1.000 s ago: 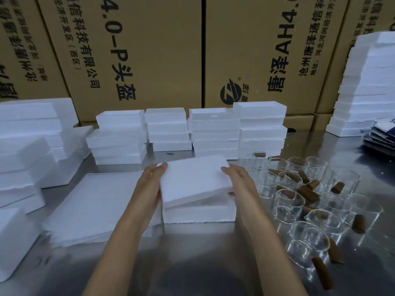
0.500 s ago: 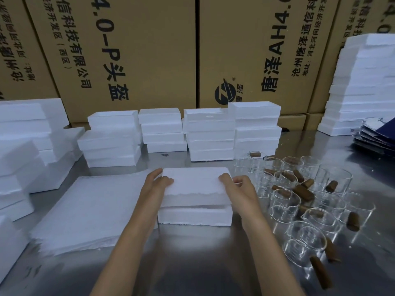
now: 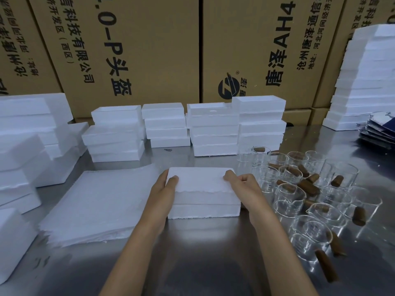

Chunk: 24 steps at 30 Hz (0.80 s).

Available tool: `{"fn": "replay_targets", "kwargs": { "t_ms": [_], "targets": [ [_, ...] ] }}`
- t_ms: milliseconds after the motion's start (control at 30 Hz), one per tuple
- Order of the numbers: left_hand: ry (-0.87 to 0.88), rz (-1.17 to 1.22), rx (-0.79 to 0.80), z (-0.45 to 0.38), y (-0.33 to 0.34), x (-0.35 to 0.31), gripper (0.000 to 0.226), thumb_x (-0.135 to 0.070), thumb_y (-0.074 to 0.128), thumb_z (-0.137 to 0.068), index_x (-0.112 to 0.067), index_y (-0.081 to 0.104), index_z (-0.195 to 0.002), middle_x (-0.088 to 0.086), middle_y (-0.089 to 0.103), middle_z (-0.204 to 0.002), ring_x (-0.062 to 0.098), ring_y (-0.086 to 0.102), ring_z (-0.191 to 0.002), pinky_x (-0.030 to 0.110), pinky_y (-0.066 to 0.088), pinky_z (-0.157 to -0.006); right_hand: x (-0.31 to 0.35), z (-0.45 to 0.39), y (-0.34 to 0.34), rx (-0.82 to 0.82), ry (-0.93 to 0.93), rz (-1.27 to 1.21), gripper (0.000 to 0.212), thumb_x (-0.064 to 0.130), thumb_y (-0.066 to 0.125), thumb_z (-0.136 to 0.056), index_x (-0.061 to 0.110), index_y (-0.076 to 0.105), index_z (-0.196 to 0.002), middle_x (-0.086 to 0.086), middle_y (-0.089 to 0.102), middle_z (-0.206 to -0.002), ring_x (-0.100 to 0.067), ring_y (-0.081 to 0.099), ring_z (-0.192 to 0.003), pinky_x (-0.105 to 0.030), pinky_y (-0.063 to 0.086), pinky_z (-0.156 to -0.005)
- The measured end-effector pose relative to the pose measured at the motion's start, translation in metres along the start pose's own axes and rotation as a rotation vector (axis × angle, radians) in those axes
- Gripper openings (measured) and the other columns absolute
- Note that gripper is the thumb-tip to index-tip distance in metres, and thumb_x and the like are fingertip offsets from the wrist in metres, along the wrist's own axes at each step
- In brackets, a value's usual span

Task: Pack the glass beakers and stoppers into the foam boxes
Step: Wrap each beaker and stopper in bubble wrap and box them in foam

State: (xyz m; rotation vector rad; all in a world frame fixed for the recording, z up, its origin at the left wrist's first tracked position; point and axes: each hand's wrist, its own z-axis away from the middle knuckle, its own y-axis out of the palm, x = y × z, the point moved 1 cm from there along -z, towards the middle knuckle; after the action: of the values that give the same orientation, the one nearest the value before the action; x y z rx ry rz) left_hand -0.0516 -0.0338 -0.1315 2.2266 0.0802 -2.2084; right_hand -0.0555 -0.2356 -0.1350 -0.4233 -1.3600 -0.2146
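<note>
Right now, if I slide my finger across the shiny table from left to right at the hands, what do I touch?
Flat stack of thin white foam sheets → left hand → white foam box with lid → right hand → clear glass beakers with brown stoppers.

bare steel table (image 3: 205, 259) in front, beakers (image 3: 307, 197) crowding right
</note>
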Motion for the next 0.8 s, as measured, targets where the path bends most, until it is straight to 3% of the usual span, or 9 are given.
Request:
{"fn": "replay_targets", "kwargs": {
  "t_ms": [133, 300, 400, 467, 533, 633, 700, 800],
  "targets": [
    [0.009, -0.091, 0.001, 0.0, 0.001, 0.002, 0.046, -0.029, 0.039, -0.105, -0.029, 0.036, -0.151, -0.015, 0.043, -0.148, 0.009, 0.039, -0.138, 0.032, 0.028, -0.117, 0.0, 0.001, -0.001, -0.004, 0.028, 0.015, 0.043, 0.054, 0.065, -0.081, 0.016, 0.056, -0.098, 0.007, 0.055, -0.088, -0.007, 0.051, -0.077, -0.028, 0.032, -0.059],
    [0.005, -0.119, -0.016, 0.003, 0.002, 0.003, 0.042, -0.036, 0.038, -0.105, -0.031, 0.041, -0.147, -0.012, 0.048, -0.142, 0.013, 0.045, -0.131, 0.032, 0.033, -0.112, 0.001, 0.003, -0.003, -0.009, 0.019, 0.067, 0.044, 0.058, 0.063, -0.081, 0.016, 0.053, -0.074, 0.005, 0.054, -0.077, -0.012, 0.051, -0.071, -0.028, 0.034, -0.059],
    [0.025, -0.058, -0.024, 0.006, 0.002, 0.004, 0.043, -0.035, 0.04, -0.105, -0.032, 0.04, -0.148, -0.017, 0.049, -0.139, 0.006, 0.047, -0.125, 0.029, 0.033, -0.11, 0.001, 0.006, -0.001, 0.032, 0.006, -0.054, 0.038, 0.055, 0.068, -0.08, 0.02, 0.061, -0.093, 0.008, 0.061, -0.096, -0.008, 0.057, -0.086, -0.026, 0.041, -0.067],
    [0.047, 0.014, -0.027, 0.007, 0.002, 0.005, 0.042, -0.033, 0.041, -0.104, -0.034, 0.042, -0.146, -0.021, 0.052, -0.135, 0.0, 0.051, -0.118, 0.025, 0.033, -0.106, 0.002, 0.007, 0.001, 0.07, -0.012, -0.17, 0.043, 0.053, 0.073, -0.077, 0.023, 0.061, -0.104, 0.003, 0.064, -0.109, -0.015, 0.062, -0.1, -0.034, 0.051, -0.085],
    [0.047, 0.099, -0.027, 0.005, 0.001, 0.008, 0.042, -0.032, 0.044, -0.103, -0.035, 0.045, -0.145, -0.018, 0.055, -0.137, 0.004, 0.053, -0.123, 0.031, 0.035, -0.112, 0.005, 0.009, -0.001, 0.121, -0.019, -0.237, 0.055, 0.054, 0.079, -0.067, 0.023, 0.062, -0.11, 0.0, 0.068, -0.113, -0.022, 0.065, -0.106, -0.046, 0.05, -0.098],
    [0.037, 0.202, 0.02, 0.002, 0.0, 0.01, 0.04, -0.032, 0.048, -0.1, -0.034, 0.051, -0.141, -0.015, 0.06, -0.136, 0.012, 0.055, -0.127, 0.041, 0.036, -0.115, 0.007, 0.009, -0.005, 0.233, 0.009, -0.266, 0.071, 0.055, 0.078, -0.057, 0.018, 0.066, -0.117, -0.005, 0.074, -0.11, -0.027, 0.069, -0.105, -0.051, 0.05, -0.101],
    [0.006, 0.286, 0.054, 0.0, 0.001, 0.009, 0.038, -0.037, 0.048, -0.1, -0.03, 0.057, -0.136, -0.008, 0.063, -0.133, 0.016, 0.057, -0.125, 0.045, 0.037, -0.114, 0.007, 0.008, -0.008, 0.254, -0.011, -0.284, 0.052, 0.053, 0.074, -0.067, 0.022, 0.072, -0.108, -0.007, 0.075, -0.107, -0.028, 0.069, -0.099, -0.049, 0.052, -0.093],
    [-0.021, 0.489, 0.077, -0.001, 0.004, 0.004, 0.039, -0.043, 0.041, -0.101, -0.02, 0.07, -0.113, 0.001, 0.072, -0.116, 0.021, 0.064, -0.112, 0.046, 0.04, -0.109, 0.01, 0.013, -0.004, 0.229, -0.075, -0.357, 0.024, 0.049, 0.069, -0.072, 0.032, 0.075, -0.087, -0.004, 0.074, -0.097, -0.025, 0.066, -0.088, -0.043, 0.05, -0.082]
  ]
}}
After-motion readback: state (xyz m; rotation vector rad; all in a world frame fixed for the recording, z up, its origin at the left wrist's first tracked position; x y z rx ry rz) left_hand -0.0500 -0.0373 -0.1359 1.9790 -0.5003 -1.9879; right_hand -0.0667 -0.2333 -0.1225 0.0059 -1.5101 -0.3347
